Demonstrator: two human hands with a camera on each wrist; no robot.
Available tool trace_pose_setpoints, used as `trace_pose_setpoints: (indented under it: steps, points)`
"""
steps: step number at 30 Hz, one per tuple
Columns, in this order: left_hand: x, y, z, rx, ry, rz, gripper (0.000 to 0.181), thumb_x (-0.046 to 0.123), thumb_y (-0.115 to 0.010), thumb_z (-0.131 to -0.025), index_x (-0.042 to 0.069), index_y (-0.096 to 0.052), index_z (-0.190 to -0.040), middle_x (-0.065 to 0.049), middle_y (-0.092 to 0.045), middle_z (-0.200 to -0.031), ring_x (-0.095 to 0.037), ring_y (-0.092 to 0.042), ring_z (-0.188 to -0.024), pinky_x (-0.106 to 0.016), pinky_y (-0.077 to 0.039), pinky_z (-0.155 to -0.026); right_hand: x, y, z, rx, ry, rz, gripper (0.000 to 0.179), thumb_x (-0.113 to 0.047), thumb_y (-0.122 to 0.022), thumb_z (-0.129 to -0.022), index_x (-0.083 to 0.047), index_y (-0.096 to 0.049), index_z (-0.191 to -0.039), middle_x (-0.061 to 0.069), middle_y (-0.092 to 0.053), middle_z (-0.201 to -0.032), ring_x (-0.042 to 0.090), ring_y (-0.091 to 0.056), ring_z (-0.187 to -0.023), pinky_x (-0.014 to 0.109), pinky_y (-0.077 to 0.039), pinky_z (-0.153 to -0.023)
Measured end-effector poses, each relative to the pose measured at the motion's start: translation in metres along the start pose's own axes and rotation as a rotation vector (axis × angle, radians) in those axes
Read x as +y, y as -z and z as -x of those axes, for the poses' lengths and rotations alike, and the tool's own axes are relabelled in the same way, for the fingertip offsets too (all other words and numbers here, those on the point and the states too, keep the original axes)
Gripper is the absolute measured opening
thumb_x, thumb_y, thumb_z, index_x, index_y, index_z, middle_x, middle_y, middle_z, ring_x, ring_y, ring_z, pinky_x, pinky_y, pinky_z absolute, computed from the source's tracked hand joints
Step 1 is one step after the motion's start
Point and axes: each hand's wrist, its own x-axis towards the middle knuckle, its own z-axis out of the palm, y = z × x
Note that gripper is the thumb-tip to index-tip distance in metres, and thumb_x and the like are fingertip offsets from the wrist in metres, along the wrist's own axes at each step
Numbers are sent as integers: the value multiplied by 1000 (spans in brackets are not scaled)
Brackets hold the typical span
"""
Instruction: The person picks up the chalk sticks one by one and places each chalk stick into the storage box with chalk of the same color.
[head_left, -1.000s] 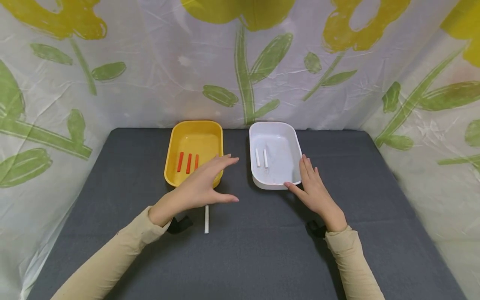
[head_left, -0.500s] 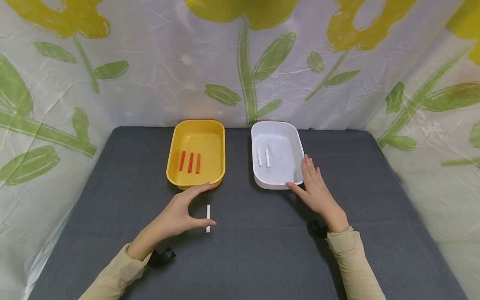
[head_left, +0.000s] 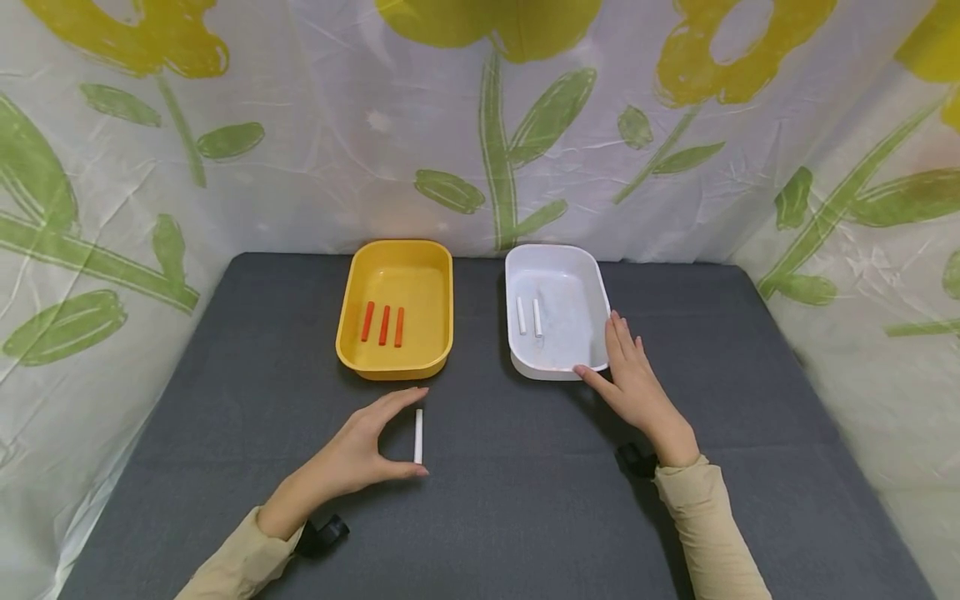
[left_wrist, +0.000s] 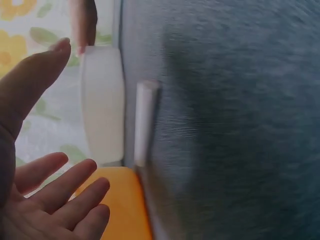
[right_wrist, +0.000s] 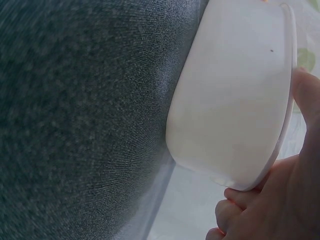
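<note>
A white stick of chalk (head_left: 418, 436) lies on the dark cloth in front of the yellow tub (head_left: 394, 367). My left hand (head_left: 352, 446) is beside it on the left, thumb and fingers spread wide around its two ends without gripping it. In the left wrist view the chalk (left_wrist: 145, 122) sits apart from the fingers. My right hand (head_left: 636, 387) rests at the near right corner of the white tub (head_left: 570, 350), thumb at the front rim and straight fingers along the right side. The right wrist view shows this hand touching the tub's rim (right_wrist: 287, 115).
Several chalk sticks lie in the tubs: three red ones (head_left: 384, 325) in the yellow tub, two white ones (head_left: 537, 318) in the white tub. Behind the dark cloth (head_left: 525, 517) hangs a pale curtain (head_left: 315, 150) with printed flowers. A gap separates the tubs.
My left hand has moved back from over the yellow tub's front, down and left, to stand around the white chalk. The right hand has stayed at the white tub.
</note>
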Motion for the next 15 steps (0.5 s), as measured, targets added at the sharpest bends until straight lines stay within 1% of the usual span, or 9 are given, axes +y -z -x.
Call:
trace_pose_setpoints:
  steps: [4, 9, 13, 15]
  points:
    - [-10, -6, 2, -6, 26, 15, 97, 44, -91, -67, 10, -47, -147, -6, -48, -149, -26, -45, -137, -50, -39, -109, 0, -1, -1, 5, 5, 4, 95, -53, -52, -99, 5, -2, -156, 19, 4, -165, 32, 5, -151, 56, -2, -120]
    - [-20, -11, 3, -8, 30, 27, 97, 47, -89, -68, 11, -47, -147, -7, -47, -150, -27, -42, -139, -52, -38, -109, 0, -1, -1, 7, 3, 7, 95, -53, -52, -99, 4, -2, -156, 19, 4, -165, 34, 4, -151, 56, -1, -120]
    - [-27, -14, 4, 0, 20, 38, 94, 41, -91, -68, 10, -49, -146, -7, -48, -149, -28, -42, -139, -51, -38, -109, 1, -1, 0, 8, 2, -1, 95, -53, -52, -100, 5, -2, -156, 19, 4, -165, 33, 5, -151, 56, -1, -120]
    - [-32, -16, 5, 15, 7, 42, 90, 36, -92, -68, 10, -50, -144, -7, -50, -148, -28, -42, -139, -47, -38, -110, 1, -2, 0, 7, 1, -6, 95, -53, -52, -100, 4, -1, -156, 18, 5, -165, 32, 6, -151, 56, 0, -120]
